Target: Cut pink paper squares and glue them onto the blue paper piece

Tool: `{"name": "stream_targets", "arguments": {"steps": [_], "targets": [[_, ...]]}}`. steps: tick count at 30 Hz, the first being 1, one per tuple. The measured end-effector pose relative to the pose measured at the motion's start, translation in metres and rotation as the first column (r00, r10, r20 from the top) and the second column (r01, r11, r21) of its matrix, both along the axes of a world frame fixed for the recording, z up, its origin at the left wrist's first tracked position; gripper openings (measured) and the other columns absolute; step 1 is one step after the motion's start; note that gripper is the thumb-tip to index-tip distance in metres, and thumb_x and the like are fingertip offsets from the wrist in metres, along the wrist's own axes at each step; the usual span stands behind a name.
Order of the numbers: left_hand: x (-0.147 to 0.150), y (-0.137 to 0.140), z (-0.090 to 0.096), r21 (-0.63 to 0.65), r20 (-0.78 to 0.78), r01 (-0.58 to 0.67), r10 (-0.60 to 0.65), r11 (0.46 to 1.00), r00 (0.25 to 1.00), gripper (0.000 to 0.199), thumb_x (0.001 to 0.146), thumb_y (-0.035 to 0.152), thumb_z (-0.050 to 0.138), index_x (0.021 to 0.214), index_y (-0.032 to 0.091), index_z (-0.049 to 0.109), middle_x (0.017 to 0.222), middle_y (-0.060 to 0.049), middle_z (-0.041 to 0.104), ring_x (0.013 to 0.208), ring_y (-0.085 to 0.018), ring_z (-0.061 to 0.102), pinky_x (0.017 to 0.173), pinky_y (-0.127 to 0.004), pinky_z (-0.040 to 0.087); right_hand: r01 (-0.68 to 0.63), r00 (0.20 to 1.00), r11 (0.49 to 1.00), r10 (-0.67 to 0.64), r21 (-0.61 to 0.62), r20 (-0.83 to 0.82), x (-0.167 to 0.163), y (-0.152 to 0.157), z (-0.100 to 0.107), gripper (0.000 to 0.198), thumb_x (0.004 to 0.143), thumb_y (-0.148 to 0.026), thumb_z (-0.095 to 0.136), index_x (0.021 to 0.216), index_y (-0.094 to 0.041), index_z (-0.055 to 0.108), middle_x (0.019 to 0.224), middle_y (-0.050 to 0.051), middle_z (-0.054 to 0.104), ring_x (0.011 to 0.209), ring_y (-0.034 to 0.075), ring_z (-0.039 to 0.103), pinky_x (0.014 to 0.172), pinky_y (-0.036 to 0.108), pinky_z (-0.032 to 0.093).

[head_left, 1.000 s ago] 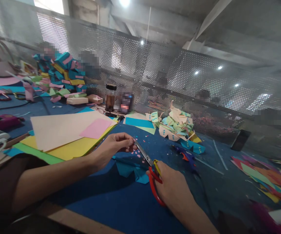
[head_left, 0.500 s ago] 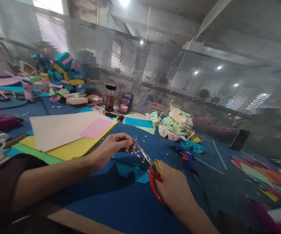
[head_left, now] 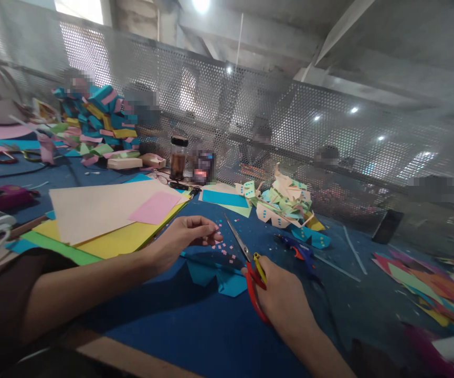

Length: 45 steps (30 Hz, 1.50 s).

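My right hand (head_left: 284, 286) grips red-handled scissors (head_left: 246, 252), the blades closed and pointing up and away to the left. A yellow part shows between its fingers beside the handles. Left of the blades, my left hand (head_left: 195, 233) pinches thumb and forefinger together; a tiny pinkish speck may be at the fingertips, too small to make out. Small pink paper squares (head_left: 225, 252) lie scattered on the blue table below the fingers. A folded blue paper piece (head_left: 217, 275) rests on the table, nearer to me than the squares.
Large coloured sheets (head_left: 104, 207) lie on the left. Folded paper pieces with blue dots (head_left: 282, 202) are heaped at the back. A blue glue gun (head_left: 301, 252) lies right of the scissors, near clear sticks. A lidded jar (head_left: 178, 160) stands by the perforated screen (head_left: 219, 105).
The scissors have moved right with my right hand, and their tips are now apart from my left fingers. My left hand has barely moved and keeps its pinch.
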<state>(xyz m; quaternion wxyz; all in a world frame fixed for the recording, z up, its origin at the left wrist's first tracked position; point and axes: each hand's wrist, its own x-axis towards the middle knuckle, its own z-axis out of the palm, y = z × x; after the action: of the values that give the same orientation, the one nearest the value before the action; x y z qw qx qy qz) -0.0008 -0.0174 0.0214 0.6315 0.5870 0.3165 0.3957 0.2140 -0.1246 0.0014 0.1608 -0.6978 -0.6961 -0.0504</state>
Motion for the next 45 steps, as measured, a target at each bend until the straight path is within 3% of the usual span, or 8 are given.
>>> {"name": "stream_targets", "arguments": {"steps": [14, 22, 26, 31, 36, 42, 45], "targets": [[-0.001, 0.004, -0.005, -0.021, 0.008, -0.002, 0.002, 1.0, 1.0, 0.018, 0.082, 0.033, 0.066, 0.089, 0.017, 0.071, 0.094, -0.009, 0.075, 0.081, -0.018, 0.065, 0.078, -0.03, 0.047, -0.005, 0.999, 1.0, 0.006, -0.02, 0.031, 0.0, 0.001, -0.001, 0.009, 0.09, -0.027, 0.054, 0.082, -0.022, 0.055, 0.068, -0.001, 0.067, 0.061, 0.019, 0.066, 0.051, 0.025, 0.027], [0.001, 0.009, -0.005, 0.137, -0.126, -0.046, 0.063, 0.989, 0.99, 0.013, 0.076, 0.031, 0.07, 0.083, 0.021, 0.074, 0.097, -0.007, 0.074, 0.097, -0.023, 0.065, 0.084, -0.033, 0.046, -0.009, 0.998, 1.0, 0.007, 0.02, 0.068, 0.002, 0.001, -0.004, 0.012, 0.089, -0.03, 0.053, 0.081, -0.022, 0.056, 0.065, -0.001, 0.066, 0.059, 0.019, 0.065, 0.05, 0.027, 0.026], [-0.001, 0.013, -0.006, 0.288, -0.164, -0.048, 0.099, 0.956, 0.981, 0.012, 0.076, 0.032, 0.07, 0.073, 0.02, 0.071, 0.108, -0.009, 0.072, 0.106, -0.025, 0.063, 0.089, -0.033, 0.043, 0.011, 0.996, 1.0, -0.012, 0.005, 0.086, 0.003, 0.001, -0.001, 0.013, 0.09, -0.034, 0.053, 0.085, -0.023, 0.058, 0.069, 0.0, 0.067, 0.062, 0.02, 0.067, 0.051, 0.027, 0.026], [-0.003, 0.012, -0.004, 0.416, -0.246, -0.051, 0.167, 0.908, 0.955, 0.021, 0.082, 0.036, 0.064, 0.069, 0.02, 0.065, 0.108, -0.007, 0.071, 0.101, -0.024, 0.063, 0.088, -0.034, 0.04, 0.091, 0.991, 0.995, -0.087, -0.042, 0.099, 0.01, 0.003, 0.008, 0.018, 0.091, -0.041, 0.053, 0.091, -0.024, 0.059, 0.074, 0.0, 0.069, 0.067, 0.022, 0.068, 0.053, 0.028, 0.025], [-0.004, 0.015, -0.002, 0.473, -0.261, -0.065, 0.21, 0.879, 0.942, 0.022, 0.085, 0.039, 0.06, 0.079, 0.02, 0.07, 0.101, -0.007, 0.073, 0.096, -0.023, 0.064, 0.086, -0.033, 0.042, 0.132, 0.983, 0.989, -0.122, -0.067, 0.139, 0.022, 0.01, 0.029, 0.026, 0.09, -0.049, 0.054, 0.091, -0.023, 0.06, 0.079, 0.002, 0.07, 0.073, 0.023, 0.067, 0.055, 0.027, 0.027], [-0.005, 0.015, 0.0, 0.575, -0.359, 0.005, 0.246, 0.818, 0.9, 0.026, 0.086, 0.039, 0.056, 0.087, 0.018, 0.071, 0.095, -0.006, 0.072, 0.093, -0.023, 0.063, 0.083, -0.033, 0.045, 0.088, 0.982, 0.981, -0.058, -0.17, 0.178, 0.038, 0.046, 0.042, 0.033, 0.09, -0.05, 0.051, 0.097, -0.02, 0.063, 0.098, 0.008, 0.07, 0.086, 0.023, 0.065, 0.061, 0.026, 0.034], [-0.003, 0.011, -0.003, 0.653, -0.399, 0.078, 0.254, 0.754, 0.881, 0.022, 0.086, 0.035, 0.057, 0.086, 0.019, 0.071, 0.095, -0.004, 0.072, 0.094, -0.022, 0.063, 0.081, -0.032, 0.046, 0.067, 0.983, 0.978, -0.031, -0.195, 0.179, 0.042, 0.071, 0.038, 0.032, 0.088, -0.046, 0.055, 0.103, -0.02, 0.065, 0.103, 0.009, 0.07, 0.093, 0.024, 0.065, 0.067, 0.027, 0.038]]}}
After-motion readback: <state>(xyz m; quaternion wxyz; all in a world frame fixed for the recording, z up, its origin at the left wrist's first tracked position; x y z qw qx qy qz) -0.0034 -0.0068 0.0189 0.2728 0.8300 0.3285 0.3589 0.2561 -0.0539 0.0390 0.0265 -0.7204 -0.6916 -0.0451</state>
